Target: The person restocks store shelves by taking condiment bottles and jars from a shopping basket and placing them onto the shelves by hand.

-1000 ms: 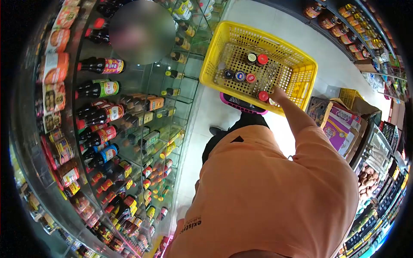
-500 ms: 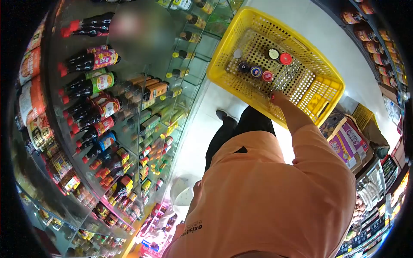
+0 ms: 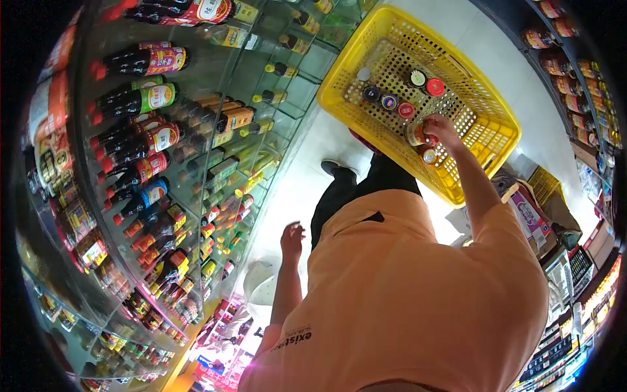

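My right hand [image 3: 443,129] is inside the yellow plastic basket [image 3: 339,85], its fingers closed on a small jar [image 3: 415,134] with reddish contents. Just below that jar is another jar [image 3: 428,155], close to the basket's near wall. Several more jars stand on the perforated bottom: one with a dark lid [image 3: 371,93], one with a blue lid [image 3: 390,102], a red-lidded one [image 3: 405,110], a pale-lidded one [image 3: 418,78] and a second red-lidded one [image 3: 435,86]. Away from the basket, my left hand [image 3: 292,239] is raised beside my body, empty, fingers loosely apart.
Glass shelves on the left carry rows of dark sauce bottles [image 3: 157,97] and smaller bottles. Jars [image 3: 567,68] line a shelf at the far right. Cardboard boxes [image 3: 532,212] sit right of the basket, and a white round container [image 3: 261,284] is on the floor.
My right hand has moved up and right inside the basket and now shows a jar in its grip. My left hand has come into view. The camera view has shifted slightly.
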Demonstrator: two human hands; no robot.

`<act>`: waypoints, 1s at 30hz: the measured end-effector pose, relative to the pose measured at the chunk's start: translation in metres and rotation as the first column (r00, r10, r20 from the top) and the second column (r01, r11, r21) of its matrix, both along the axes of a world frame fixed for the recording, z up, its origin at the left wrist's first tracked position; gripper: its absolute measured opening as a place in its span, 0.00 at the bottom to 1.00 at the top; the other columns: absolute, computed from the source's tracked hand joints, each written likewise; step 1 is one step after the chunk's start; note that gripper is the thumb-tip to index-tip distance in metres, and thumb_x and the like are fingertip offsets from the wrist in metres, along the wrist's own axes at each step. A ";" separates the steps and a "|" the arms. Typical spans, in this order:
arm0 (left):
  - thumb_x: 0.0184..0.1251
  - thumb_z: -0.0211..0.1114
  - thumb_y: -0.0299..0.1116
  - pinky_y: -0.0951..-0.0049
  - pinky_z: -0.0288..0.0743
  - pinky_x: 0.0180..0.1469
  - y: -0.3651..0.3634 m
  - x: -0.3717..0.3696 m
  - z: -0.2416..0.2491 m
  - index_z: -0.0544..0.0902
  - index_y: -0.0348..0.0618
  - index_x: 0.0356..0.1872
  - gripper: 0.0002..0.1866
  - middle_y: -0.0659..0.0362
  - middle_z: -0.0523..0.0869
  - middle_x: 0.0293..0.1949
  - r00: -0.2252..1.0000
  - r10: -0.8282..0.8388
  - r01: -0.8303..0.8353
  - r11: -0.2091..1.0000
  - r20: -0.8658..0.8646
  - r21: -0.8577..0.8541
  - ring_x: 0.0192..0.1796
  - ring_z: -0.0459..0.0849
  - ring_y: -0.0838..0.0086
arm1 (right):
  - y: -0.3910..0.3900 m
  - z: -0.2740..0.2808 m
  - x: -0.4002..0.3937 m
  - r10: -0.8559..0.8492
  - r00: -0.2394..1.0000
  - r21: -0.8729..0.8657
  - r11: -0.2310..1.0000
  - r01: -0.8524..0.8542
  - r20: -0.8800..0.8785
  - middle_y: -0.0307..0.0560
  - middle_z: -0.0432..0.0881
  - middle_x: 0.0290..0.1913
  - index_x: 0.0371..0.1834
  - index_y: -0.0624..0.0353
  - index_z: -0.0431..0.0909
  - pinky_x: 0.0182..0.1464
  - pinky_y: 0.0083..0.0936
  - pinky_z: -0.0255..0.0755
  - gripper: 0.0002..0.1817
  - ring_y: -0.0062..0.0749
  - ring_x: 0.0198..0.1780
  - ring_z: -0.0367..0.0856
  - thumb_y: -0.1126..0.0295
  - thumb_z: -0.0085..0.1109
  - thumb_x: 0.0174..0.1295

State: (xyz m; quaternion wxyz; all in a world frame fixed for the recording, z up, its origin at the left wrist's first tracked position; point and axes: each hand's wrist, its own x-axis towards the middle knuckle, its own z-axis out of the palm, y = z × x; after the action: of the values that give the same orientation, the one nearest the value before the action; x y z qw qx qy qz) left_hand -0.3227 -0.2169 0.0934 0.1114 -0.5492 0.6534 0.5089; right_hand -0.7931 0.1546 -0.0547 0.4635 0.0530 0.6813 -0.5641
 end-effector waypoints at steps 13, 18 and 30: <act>0.70 0.66 0.40 0.58 0.84 0.55 0.086 -0.271 0.095 0.61 0.44 0.74 0.36 0.52 0.80 0.59 0.859 0.227 0.244 0.606 -0.459 0.757 0.55 0.84 0.63 | -0.114 0.226 0.019 0.274 0.927 -0.559 0.740 -0.373 -0.256 0.38 0.75 0.44 0.62 0.59 0.71 0.49 0.22 0.68 0.24 0.20 0.45 0.71 0.70 0.63 0.62; 0.61 0.71 0.43 0.53 0.87 0.48 0.078 -0.245 0.077 0.67 0.39 0.67 0.36 0.50 0.81 0.56 0.837 0.227 0.244 0.659 -0.498 0.711 0.53 0.85 0.59 | -0.111 0.219 0.025 0.341 0.929 -0.577 0.734 -0.359 -0.144 0.44 0.79 0.52 0.64 0.57 0.68 0.48 0.25 0.73 0.25 0.26 0.51 0.76 0.55 0.61 0.72; 0.58 0.74 0.49 0.60 0.86 0.41 0.063 -0.158 0.101 0.67 0.41 0.65 0.39 0.41 0.83 0.52 0.770 0.457 0.014 0.684 -0.445 0.729 0.41 0.89 0.55 | 0.072 -0.152 0.081 0.414 0.903 0.294 0.882 -0.368 -0.112 0.49 0.87 0.54 0.60 0.52 0.78 0.56 0.36 0.78 0.28 0.39 0.53 0.86 0.57 0.73 0.56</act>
State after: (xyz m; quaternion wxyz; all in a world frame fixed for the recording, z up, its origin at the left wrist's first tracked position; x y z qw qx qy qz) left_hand -0.4803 -0.1543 0.1942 0.0322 -0.3560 0.3366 0.8711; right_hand -0.7120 0.2264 -0.2071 0.4963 -0.0730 0.7845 -0.3645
